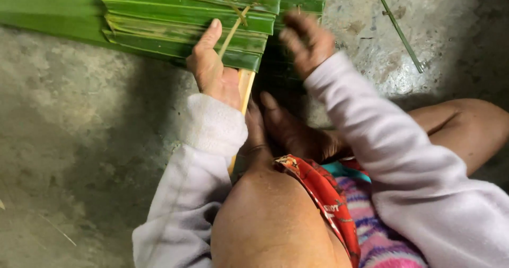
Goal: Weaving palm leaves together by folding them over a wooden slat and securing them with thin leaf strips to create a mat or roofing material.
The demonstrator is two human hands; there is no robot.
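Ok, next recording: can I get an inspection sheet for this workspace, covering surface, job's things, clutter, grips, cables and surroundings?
Surface: rough grey concrete floor, stained and mottled.
Job's things: folded green palm leaves overlapped in rows; a pale wooden stick under their edge; a thin strip stitched through them.
Clutter: a thin green leaf midrib lies apart on the floor, upper right.
Grips: left hand rests on the leaves, thumb by the strip, fingers hidden; right hand is blurred above the leaf edge, grip unclear.
Cables: nothing seen.
Surroundings: the person's bare knees, feet by the stick, pale sleeves, patterned cloth.
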